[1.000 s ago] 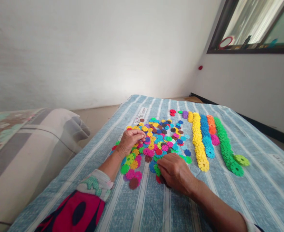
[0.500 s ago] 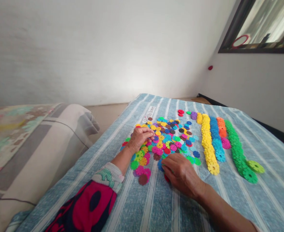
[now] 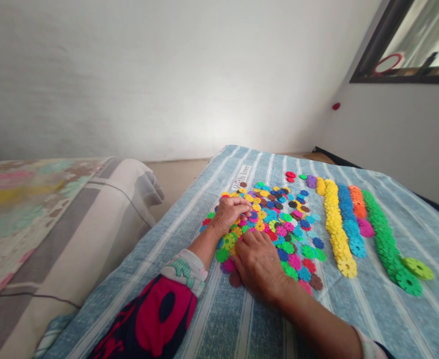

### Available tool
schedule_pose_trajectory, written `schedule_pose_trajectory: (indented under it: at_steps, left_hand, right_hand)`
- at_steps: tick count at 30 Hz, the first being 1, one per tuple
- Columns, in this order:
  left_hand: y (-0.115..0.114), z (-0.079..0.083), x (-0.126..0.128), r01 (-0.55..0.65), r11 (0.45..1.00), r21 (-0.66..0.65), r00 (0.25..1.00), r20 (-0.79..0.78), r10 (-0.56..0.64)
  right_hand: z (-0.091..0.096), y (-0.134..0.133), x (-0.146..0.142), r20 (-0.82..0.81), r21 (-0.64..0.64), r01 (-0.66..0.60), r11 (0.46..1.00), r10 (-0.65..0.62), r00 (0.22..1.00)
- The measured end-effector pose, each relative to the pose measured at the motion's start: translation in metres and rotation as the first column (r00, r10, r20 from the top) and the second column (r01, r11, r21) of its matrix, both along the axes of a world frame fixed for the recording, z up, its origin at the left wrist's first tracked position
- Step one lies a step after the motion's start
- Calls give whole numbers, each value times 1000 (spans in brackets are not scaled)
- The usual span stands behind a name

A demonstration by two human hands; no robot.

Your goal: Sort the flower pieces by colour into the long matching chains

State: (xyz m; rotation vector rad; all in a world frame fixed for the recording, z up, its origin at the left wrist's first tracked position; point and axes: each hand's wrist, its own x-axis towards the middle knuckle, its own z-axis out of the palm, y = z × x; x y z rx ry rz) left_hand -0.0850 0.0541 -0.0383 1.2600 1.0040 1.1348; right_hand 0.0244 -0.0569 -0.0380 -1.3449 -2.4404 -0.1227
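Observation:
Loose plastic snowflake discs (image 3: 288, 247) in many colours lie in a mixed pile on a blue striped cloth (image 3: 222, 319). My left hand (image 3: 232, 214) is over the pile's left part, with thumb and fingertips pinched together; whatever they hold is too small to make out. Close beside it, my right hand (image 3: 258, 257) reaches down onto the near left part of the pile, knuckles bent. Its fingertips are hidden behind the back of the hand. Pink and brown discs (image 3: 235, 278) lie by its thumb.
Right of the pile run overlapping rows of yellow discs (image 3: 333, 214), blue discs (image 3: 348, 214), orange discs (image 3: 357, 199) and green discs (image 3: 381, 232). A lime disc (image 3: 417, 268) rests at the green row's near end. A covered bed or sofa (image 3: 125, 199) stands at left.
My right hand has moved left and farther in, towards my left hand, uncovering green, red and brown discs on the right. My left hand stays pinched. The view has shifted a little left.

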Motion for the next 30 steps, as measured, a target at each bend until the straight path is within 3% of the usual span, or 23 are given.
schedule_pose_trajectory:
  at_steps: [10, 17, 22, 25, 30]
  left_hand:
    - [-1, 0, -1, 11, 1000, -18, 999, 36, -10]
    - [0, 0, -3, 23, 999, -38, 997, 79, -20]
    - [1, -4, -4, 30, 999, -38, 998, 57, -28]
    - [2, -7, -5, 45, 999, -26, 997, 58, -43]
    - [5, -10, -8, 39, 998, 48, 999, 12, -40]
  right_hand:
    - [-1, 0, -2, -24, -82, 99, 992, -101, 995]
    - [-10, 2, 4, -320, -89, 57, 994, -83, 944]
    - [-2, 19, 12, -442, -298, 92, 950, -223, 869]
    - [9, 34, 10, -394, -338, 140, 931, -275, 877]
    - [19, 49, -1, -127, -301, 218, 928, -266, 956]
